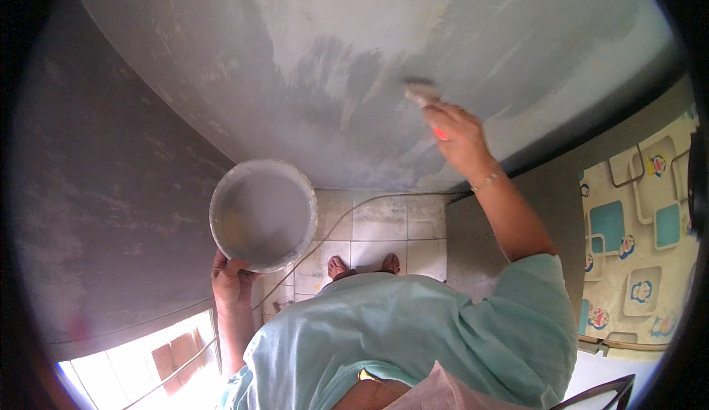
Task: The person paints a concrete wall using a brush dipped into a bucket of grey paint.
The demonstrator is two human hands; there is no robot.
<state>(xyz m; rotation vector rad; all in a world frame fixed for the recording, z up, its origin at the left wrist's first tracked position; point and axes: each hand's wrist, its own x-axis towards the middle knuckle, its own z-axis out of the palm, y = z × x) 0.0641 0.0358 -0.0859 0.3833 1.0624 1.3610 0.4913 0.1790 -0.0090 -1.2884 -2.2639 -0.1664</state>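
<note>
My right hand point(458, 138) grips a paintbrush point(422, 92) with a red part showing at its handle. The dark bristles are at the wall point(343, 77), blurred by motion. Streaky grey paint covers much of that wall, with a paler patch higher up. Down on the left, my left hand point(232, 277) holds the rim of a round bucket point(314, 210), thumb over the edge and the other fingers partly hidden beneath. Greyish liquid paint point(266, 216) lies inside the bucket, with a yellowish tint on one side.
A darker grey wall point(111, 188) stands at the left, above a bright opening point(138, 365). A cable point(354, 209) crosses the tiled floor point(379, 252) near my feet point(338, 266). At right, a patterned sheet point(637, 232) with cartoon figures lies beside a grey panel point(482, 244).
</note>
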